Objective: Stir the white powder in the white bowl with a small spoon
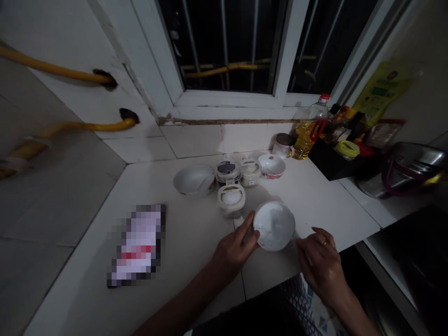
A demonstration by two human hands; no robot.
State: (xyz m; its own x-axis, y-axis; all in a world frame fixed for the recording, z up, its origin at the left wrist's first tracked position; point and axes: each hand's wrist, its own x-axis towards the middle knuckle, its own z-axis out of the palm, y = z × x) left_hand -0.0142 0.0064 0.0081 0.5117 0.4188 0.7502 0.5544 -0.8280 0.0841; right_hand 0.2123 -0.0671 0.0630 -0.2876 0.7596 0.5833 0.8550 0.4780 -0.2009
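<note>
A small white bowl (pixel 275 226) is gripped at its left rim by my left hand (pixel 233 249), with the thumb at the rim. The bowl tilts so that its inside faces me; a whitish patch shows in it. Just to the right of the bowl is my right hand (pixel 322 263), its fingers curled together and a ring on one finger. Whatever those fingers may hold is hidden. Behind the bowl stands a clear seasoning jar (pixel 231 200) with a pale lid and white contents. Two more seasoning jars, one dark (pixel 228 170) and one pale (pixel 250 172), stand behind it.
A wide bowl (pixel 194 182) and a smaller patterned bowl (pixel 272 167) flank the jars. An oil bottle (pixel 308 133), a lidded mug (pixel 283 147) and a metal pot (pixel 402 168) stand toward the right. A pixelated flat object (pixel 138 245) lies at left.
</note>
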